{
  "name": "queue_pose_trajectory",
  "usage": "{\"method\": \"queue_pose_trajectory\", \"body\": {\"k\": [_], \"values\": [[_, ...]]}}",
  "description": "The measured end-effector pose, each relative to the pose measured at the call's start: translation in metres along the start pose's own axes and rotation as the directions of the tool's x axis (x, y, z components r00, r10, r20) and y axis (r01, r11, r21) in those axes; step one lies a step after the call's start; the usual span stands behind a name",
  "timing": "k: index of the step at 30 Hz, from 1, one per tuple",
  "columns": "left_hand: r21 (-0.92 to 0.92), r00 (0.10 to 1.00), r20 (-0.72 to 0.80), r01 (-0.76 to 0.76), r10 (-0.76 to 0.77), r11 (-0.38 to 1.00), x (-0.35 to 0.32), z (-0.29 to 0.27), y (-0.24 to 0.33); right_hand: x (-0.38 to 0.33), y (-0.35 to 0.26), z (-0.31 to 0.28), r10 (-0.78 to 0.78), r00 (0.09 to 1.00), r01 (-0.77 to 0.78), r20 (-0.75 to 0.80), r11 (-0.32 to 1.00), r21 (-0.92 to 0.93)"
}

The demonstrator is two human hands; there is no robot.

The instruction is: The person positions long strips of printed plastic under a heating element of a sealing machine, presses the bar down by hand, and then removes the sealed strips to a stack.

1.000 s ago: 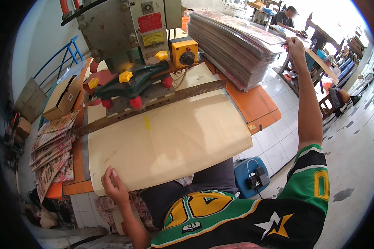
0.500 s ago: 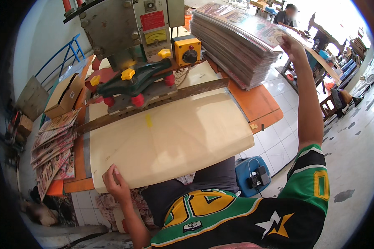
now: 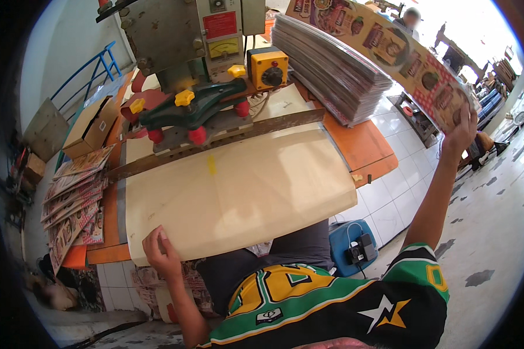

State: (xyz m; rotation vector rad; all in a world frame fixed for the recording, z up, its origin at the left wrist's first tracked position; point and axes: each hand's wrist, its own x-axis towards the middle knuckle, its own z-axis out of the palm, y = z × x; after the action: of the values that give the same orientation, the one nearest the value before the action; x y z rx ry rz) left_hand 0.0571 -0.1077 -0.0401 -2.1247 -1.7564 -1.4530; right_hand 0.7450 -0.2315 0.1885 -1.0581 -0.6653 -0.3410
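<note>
Printed sheet (image 3: 390, 49), long and glossy with food pictures on a red checked ground, was up in the air now, lifted off the tall stack of sheets (image 3: 332, 67) at the right of the bench. A second before, my right hand (image 3: 461, 129) had been stretched out at the far end of that stack with nothing raised; half a second before, it was at the same spot. Now my fingers were clamped on the sheet's near end, thumb hidden behind it, and the sheet ran from my hand up and leftward over the top of the stack, clear of it along most of its length.

My left hand (image 3: 162, 253) had hardly moved across those moments. It lay at the near left corner of the tan pad (image 3: 233, 192) covering the work surface, fingers together and flat on its edge, gripping nothing that I could make out.

The pad itself was bare, and the press head (image 3: 192, 107) with its yellow and red knobs stood behind it. To my left lay the fanned pile of printed sheets (image 3: 73, 198).

As I judged it, the pick was done: one sheet was separated and in hand, and the bare pad in front of me was where it could be laid.
</note>
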Motion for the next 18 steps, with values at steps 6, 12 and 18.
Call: {"method": "queue_pose_trajectory", "body": {"k": [6, 12, 18], "values": [[-0.288, 0.961, 0.097, 0.276, -0.258, 0.917, 0.007, 0.000, 0.005, -0.006, 0.062, -0.097, 0.124, 0.991, -0.130, 0.041, 0.967, 0.217], [-0.582, 0.910, 0.321, 0.409, -0.263, 0.703, 0.025, -0.015, 0.030, -0.057, 0.068, -0.095, 0.313, 0.944, -0.331, 0.109, 0.878, 0.346], [-0.810, 0.919, 0.391, 0.322, 0.042, 0.490, 0.035, -0.025, 0.029, -0.080, 0.081, -0.095, 0.350, 0.880, -0.454, 0.320, 0.817, 0.356]]}}
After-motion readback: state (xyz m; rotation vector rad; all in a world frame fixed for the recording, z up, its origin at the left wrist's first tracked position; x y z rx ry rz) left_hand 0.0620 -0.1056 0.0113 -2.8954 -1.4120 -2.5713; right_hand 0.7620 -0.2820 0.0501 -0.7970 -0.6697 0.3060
